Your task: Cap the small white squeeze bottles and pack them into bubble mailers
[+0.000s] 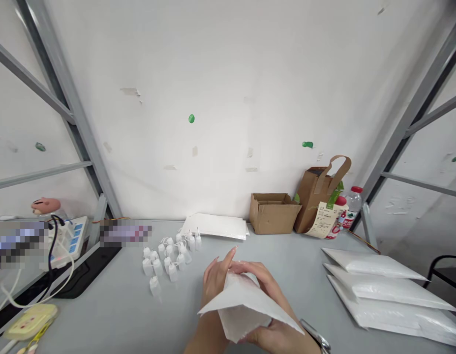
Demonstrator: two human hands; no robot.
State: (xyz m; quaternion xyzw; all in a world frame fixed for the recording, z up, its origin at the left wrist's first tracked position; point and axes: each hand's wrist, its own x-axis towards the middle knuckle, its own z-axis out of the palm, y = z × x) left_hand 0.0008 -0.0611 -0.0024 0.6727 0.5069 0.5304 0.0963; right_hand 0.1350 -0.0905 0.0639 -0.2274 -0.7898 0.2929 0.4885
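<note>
Currently, the left hand (214, 290) and the right hand (274, 289) are clasping a white envelope (246, 297) between them over the near middle of the table (113, 314), the left fingers lying along its left side and the right fingers curving around it. Its mouth is gaping toward the near edge with the flap loose, so it is looking unsealed; whether anything is sitting inside cannot be told. At the right, three plump white packets (386, 290) are lying in an overlapping stack, seemingly finished. At the back, flat white sleeves (215, 225) are lying apparently unused. Left of the hands, small white bottles (172, 273) are standing loose. Judging by this, the work is running partway, with closing this envelope being left.
</note>
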